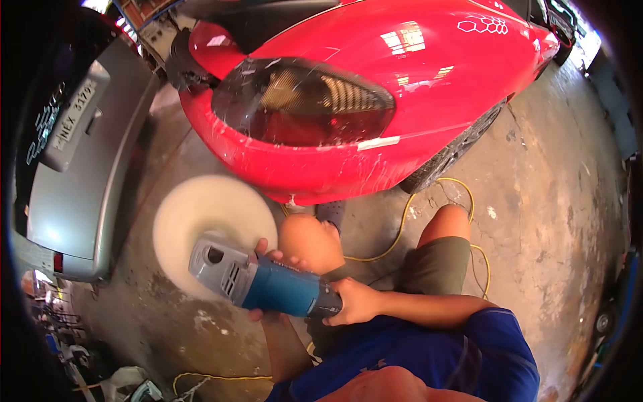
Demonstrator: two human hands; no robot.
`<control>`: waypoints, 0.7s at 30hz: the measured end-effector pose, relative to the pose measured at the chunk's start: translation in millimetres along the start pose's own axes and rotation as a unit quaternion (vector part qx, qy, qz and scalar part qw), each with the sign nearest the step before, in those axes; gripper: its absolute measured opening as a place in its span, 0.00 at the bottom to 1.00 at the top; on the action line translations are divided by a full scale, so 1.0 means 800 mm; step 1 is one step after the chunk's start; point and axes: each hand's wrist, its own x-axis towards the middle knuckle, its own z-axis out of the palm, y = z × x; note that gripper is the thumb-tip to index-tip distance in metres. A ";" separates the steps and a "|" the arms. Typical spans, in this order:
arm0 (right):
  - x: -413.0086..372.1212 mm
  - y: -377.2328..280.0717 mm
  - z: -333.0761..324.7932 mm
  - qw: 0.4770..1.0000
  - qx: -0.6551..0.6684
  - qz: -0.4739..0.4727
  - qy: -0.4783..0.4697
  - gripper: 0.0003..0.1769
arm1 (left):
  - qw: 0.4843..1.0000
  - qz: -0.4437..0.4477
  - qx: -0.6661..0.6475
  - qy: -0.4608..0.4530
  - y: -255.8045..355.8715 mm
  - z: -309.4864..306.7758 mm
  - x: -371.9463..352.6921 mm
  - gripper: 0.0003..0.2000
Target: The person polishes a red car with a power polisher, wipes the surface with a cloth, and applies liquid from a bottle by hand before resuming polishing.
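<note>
A blue and grey power polisher (281,288) is in both my hands, tilted with its head toward the left. On its head sits a large round white buffing pad (194,221), whose surface looks blurred. My left hand (289,260) wraps round the polisher's body from beneath; its palm is hidden and its fingertips show on both sides. Around the black rear end closes my right hand (358,301). Beyond the pad stands a red car (321,167) with a dark-covered light (301,100) and whitish streaks on its lower bumper. The pad appears apart from the bumper.
A silver car (74,208) with a number plate stands at the left. A yellow cord (402,228) runs across the concrete floor (536,234) beside my knees. Assorted tools and clutter (74,348) lie at the lower left. The red car's tyre (455,147) is on the right.
</note>
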 end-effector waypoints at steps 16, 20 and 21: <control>0.051 0.108 0.024 0.984 0.090 0.076 -0.137 0.17 | 0.989 0.013 0.061 0.131 -0.029 -0.056 -0.053 0.72; 0.049 0.117 0.017 0.980 0.121 0.071 -0.141 0.19 | 0.985 -0.007 0.068 0.158 -0.039 -0.055 -0.050 0.75; 0.049 0.124 0.017 0.979 0.122 0.073 -0.148 0.18 | 0.984 -0.001 0.076 0.159 -0.043 -0.061 -0.053 0.75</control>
